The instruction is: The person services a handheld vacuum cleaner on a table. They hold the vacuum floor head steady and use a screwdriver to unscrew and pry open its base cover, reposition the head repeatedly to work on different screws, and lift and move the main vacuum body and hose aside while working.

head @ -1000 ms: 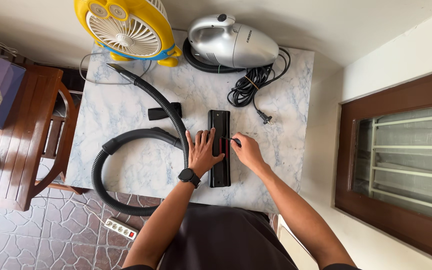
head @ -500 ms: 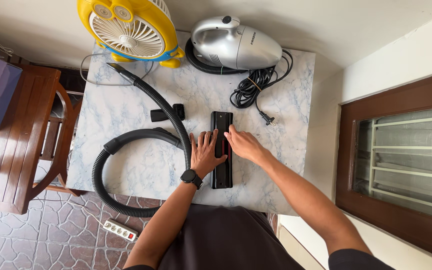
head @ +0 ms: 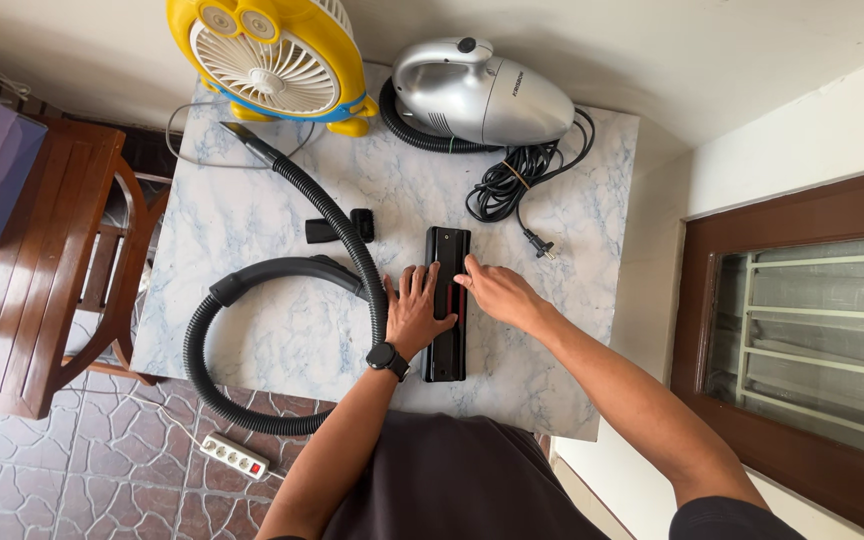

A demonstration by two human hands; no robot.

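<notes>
While both hands rest on the black floor nozzle (head: 447, 340) lying flat mid-worktop (head: 252, 240), left hand (head: 415, 315) has fingers spread flat over its left edge, right hand (head: 497, 293) fingers extended on top, neither gripping, black hose (head: 337, 225) just left.

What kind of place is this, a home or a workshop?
Probably a home, perhaps a porch or a room's corner. A small marble-patterned table stands by a wooden chair on a tiled floor, with a yellow fan and a silver hand vacuum.
</notes>
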